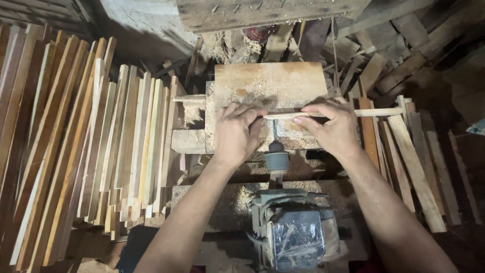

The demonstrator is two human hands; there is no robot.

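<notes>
Both hands pinch a thin wooden strip [331,114] lying across the sawdusty saw table [270,83]. Left hand [236,132] fingers closed on its left end; right hand [331,126] fingers clamped mid-strip. Grey motor [293,235] and shaft just below. Stacked wooden slats [86,146] left, loose offcuts [414,167] right.

Wooden strip [333,114] across sawdusty block [270,86], slat stack [91,146] left, motor [293,230] in front.

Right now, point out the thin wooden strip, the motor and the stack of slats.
thin wooden strip [376,112], head view, bare part beyond the right hand.
motor [295,237], head view, top of housing.
stack of slats [91,146], head view, middle of pile.
</notes>
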